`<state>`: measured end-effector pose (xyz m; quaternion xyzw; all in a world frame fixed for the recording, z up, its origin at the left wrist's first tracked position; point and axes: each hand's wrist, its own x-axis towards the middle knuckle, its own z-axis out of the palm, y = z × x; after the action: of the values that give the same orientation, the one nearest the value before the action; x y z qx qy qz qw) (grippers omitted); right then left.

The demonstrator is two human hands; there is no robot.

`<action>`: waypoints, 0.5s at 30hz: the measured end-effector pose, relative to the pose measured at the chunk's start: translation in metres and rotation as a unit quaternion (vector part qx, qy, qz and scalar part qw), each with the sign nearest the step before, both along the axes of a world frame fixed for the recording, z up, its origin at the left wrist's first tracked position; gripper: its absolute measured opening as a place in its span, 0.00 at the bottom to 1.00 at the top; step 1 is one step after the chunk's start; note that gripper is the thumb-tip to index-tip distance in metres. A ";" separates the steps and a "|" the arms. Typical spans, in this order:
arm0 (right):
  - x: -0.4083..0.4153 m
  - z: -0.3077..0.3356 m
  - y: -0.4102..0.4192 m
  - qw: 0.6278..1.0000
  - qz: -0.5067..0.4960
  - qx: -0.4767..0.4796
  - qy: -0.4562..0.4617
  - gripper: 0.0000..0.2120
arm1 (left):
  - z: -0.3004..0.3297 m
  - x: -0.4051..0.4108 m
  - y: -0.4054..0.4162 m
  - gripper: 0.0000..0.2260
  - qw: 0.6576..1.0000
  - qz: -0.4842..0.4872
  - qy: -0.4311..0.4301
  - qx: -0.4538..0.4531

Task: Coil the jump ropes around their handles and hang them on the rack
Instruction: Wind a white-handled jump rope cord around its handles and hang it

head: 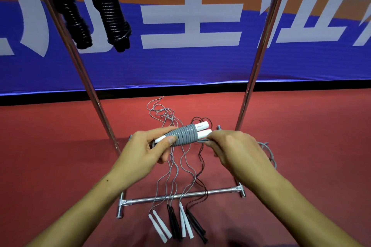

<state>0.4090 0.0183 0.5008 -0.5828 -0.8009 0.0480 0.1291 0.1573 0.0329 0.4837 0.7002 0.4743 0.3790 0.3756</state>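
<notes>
Hung ropes (96, 10): two black coiled bundles dangled from the rack (84, 78), upper left.
Left hand (144, 150): fingers clenched round the white handles (200, 129), thumb on the grey coil (185, 134).
Right hand (234, 146): pinched the grey rope just beside the coil.
Floor: loose ropes (176, 220) lay below.

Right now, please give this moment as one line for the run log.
step: coiling | left hand: grips white handles wrapped in grey rope | right hand: pinches rope tail | metal rack: two black coiled ropes hung
</notes>
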 end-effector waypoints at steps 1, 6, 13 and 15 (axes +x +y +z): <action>0.000 0.001 0.000 1.000 -0.003 -0.006 -0.006 0.14 | 0.000 -0.002 0.001 0.12 1.000 -0.002 0.010 -0.002; 0.002 0.003 -0.001 0.998 0.013 -0.032 -0.045 0.11 | -0.003 -0.005 0.001 0.13 0.996 -0.049 0.075 -0.010; 0.010 -0.016 0.011 0.979 0.112 0.145 -0.094 0.16 | 0.000 -0.011 0.005 0.11 0.994 -0.078 0.051 -0.062; 0.011 -0.019 0.016 0.978 0.135 0.138 -0.077 0.21 | 0.003 -0.013 0.004 0.11 0.991 -0.099 0.057 -0.073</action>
<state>0.4204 0.0339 0.4823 -0.4477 -0.8786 -0.0908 0.1389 0.1439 0.0371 0.4864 0.7351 0.4495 0.2635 0.4338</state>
